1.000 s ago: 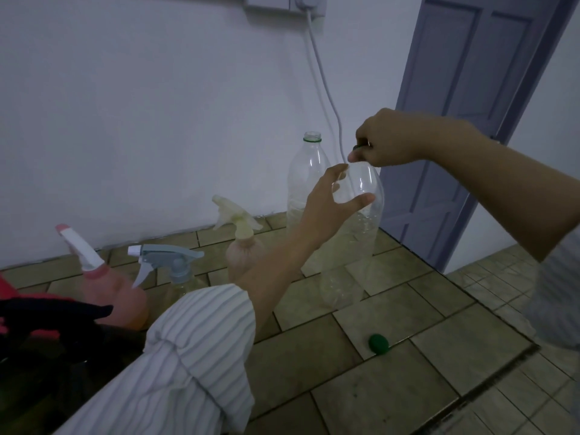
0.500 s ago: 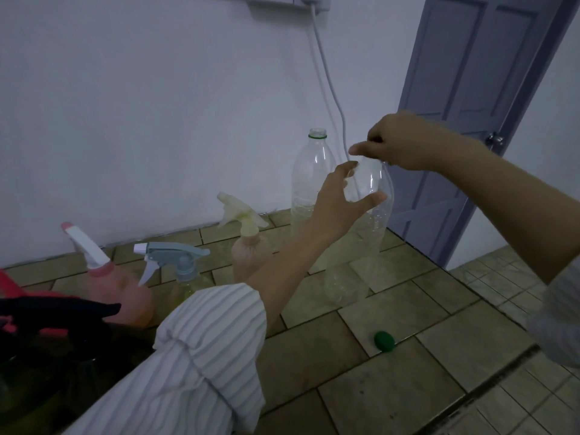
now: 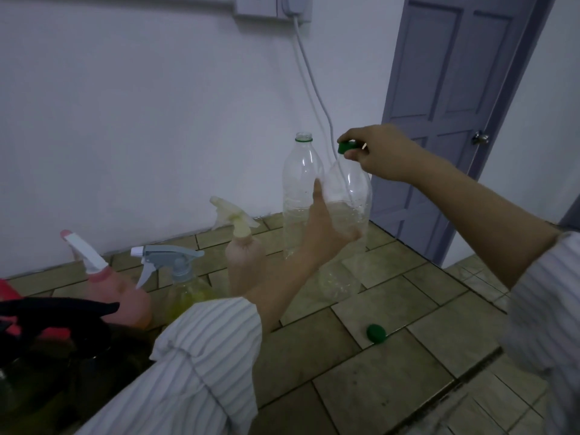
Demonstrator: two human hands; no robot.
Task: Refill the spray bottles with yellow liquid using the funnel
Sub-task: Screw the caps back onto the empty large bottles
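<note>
My left hand (image 3: 324, 229) grips a large clear plastic bottle (image 3: 348, 196) at its middle; the bottle holds pale yellowish liquid low down. My right hand (image 3: 381, 155) pinches its green cap (image 3: 346, 147) at the bottle's top. Behind it stands a second clear bottle (image 3: 299, 186) with an open neck. Three spray bottles stand on the tiled floor to the left: one with a cream trigger (image 3: 241, 246), one with a grey trigger and yellow liquid (image 3: 183, 277), and a pink one with a white nozzle (image 3: 103, 281). I see no funnel.
A loose green cap (image 3: 376, 333) lies on the tiles at the right. A white cable (image 3: 314, 86) hangs down the wall from a socket. A grey door (image 3: 455, 89) stands at the right. Dark and red objects (image 3: 47, 321) fill the lower left.
My right hand has turned at the bottle's top and the green cap now shows between its fingers. My left hand has closed more firmly around the bottle.
</note>
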